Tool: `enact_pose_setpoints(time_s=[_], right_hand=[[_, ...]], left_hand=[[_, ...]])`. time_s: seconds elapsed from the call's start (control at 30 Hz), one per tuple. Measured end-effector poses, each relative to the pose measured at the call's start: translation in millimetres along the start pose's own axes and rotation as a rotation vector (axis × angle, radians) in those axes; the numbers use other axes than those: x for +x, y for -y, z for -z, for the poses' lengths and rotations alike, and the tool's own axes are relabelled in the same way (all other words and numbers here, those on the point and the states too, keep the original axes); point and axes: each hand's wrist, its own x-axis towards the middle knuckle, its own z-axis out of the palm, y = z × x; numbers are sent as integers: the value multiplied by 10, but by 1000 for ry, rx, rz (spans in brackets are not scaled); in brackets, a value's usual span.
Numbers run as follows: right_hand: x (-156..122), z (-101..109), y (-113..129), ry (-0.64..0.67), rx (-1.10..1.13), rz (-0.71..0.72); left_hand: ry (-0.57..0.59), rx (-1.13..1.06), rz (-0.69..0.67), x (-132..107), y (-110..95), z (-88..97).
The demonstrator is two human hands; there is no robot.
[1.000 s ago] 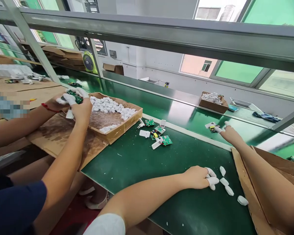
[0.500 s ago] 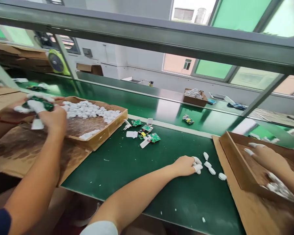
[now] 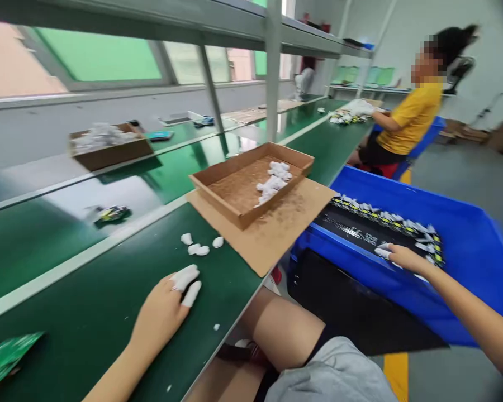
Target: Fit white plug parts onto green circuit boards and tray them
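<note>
My left hand (image 3: 167,304), with white finger cots on its fingertips, rests on the green bench top. Its thumb and fingers are apart and hold nothing. Just beyond the fingertips lie several small white pieces (image 3: 202,250). Over the blue bin (image 3: 465,223) reaches my right hand (image 3: 404,258), also in white finger cots. Its fingers are stretched out with nothing visible between them. They are close to a black surface inside the bin, bordered by a row of circuit boards (image 3: 381,215) with white and yellow parts.
A cardboard tray (image 3: 235,215) holding white pieces sits on a cardboard sheet (image 3: 272,234). At the lower left is a green circuit board (image 3: 8,357). Another board (image 3: 113,214) lies beyond the white strip. A box of white pieces (image 3: 103,151) stands behind. A seated person (image 3: 419,120) works farther along.
The view has swung right. My right hand has moved from the cardboard tray to the blue bin. My left hand stays by the loose white pieces, its fingers now more spread.
</note>
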Motion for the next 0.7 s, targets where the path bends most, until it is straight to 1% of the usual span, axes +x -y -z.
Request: enact_pose_setpoints(time_s=[0.03, 0.1, 0.17, 0.23, 0.33, 0.4, 0.47, 0.57, 0.63, 0.7], right_hand=[[-133, -86, -36, 31, -14, -37], [-306, -203, -23, 52, -62, -111], [-376, -252, 42, 44, -111, -163], [-400, -251, 104, 33, -148, -184], [-439, -217, 156, 21, -181, -176], [-480, -202, 174, 25, -190, -124], [-519, -198, 194, 48, -198, -53], [-553, -191, 232, 91, -234, -24], [-564, -176, 261, 111, -272, -41], [-572, -153, 292, 129, -309, -45]], left_hand=[[-21, 30, -34, 2, 26, -15], [-42, 75, -86, 14, 65, -35], [-58, 100, -120, 23, 95, -47], [-53, 107, -136, 19, 129, -57], [9, 105, -114, -9, 198, -79], [48, 116, -109, -31, 241, -98], [42, 131, -127, -44, 256, -112], [-1, 117, -98, -44, 191, -98], [1, 95, -56, -45, 105, -61], [17, 94, -65, -61, 17, -19]])
